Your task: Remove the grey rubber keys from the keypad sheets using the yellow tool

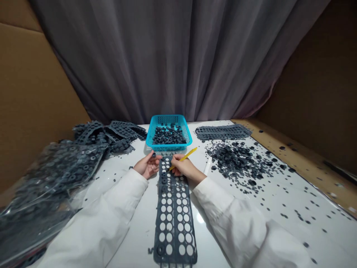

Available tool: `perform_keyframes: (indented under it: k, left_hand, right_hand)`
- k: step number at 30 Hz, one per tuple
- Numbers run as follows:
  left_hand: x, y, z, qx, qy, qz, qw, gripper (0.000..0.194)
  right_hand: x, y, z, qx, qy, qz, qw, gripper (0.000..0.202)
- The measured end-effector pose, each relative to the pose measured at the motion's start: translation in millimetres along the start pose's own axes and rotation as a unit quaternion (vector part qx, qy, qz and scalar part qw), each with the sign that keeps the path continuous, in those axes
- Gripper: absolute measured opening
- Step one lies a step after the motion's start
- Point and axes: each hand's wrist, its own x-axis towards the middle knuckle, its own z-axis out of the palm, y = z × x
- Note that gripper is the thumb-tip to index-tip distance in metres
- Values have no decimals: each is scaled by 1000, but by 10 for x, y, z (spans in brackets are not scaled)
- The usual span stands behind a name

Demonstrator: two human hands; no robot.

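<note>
A long dark rubber sheet (173, 219) with rows of round holes lies lengthwise on the white table in front of me. My right hand (180, 166) is closed around a yellow pen-like tool (190, 153), its tip down at the upper left part of the sheet. At the sheet's upper left edge is my left hand (147, 165), fingers curled, with a small black rubber piece (154, 155) at the fingertips. A rubber ring (160, 249) sits in the near left corner of the sheet. Most other holes show white table through them.
Behind the sheet stands a blue basket (190, 138) of black pieces. Clear bags (64, 167) of ringed parts and piled punched sheets (122, 132) lie left. Right are another sheet (223, 131), a heap of black scraps (237, 160) and a white strip (208, 166). A grey curtain (167, 56) hangs behind.
</note>
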Motion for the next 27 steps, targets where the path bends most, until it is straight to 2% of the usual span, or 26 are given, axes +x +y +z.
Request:
perform_keyframes:
  k: [13,18,20,22,25,27]
  left_hand:
    - [6,9,-29,-6,-22,-9,1000,40]
    - [-19,37,1,2,-28,11,1000,36]
    - [-32,83,22,1,-30,35,999,28]
    - [-36,141,40,-1,-20,92,996,19]
    - [-22,211,53,-6,46,204,978,15]
    - [-12,232,52,6,90,230,969,20]
  right_hand:
    - [-1,26,6,15,0,0,1000,19]
    - [-13,20,7,20,-1,-1,1000,19]
    - [-19,12,6,23,-1,0,1000,18]
    - [-23,9,3,26,-3,1,1000,17]
    - [-21,17,-2,29,-5,1,1000,16]
    - [-16,24,-4,29,-6,1,1000,16]
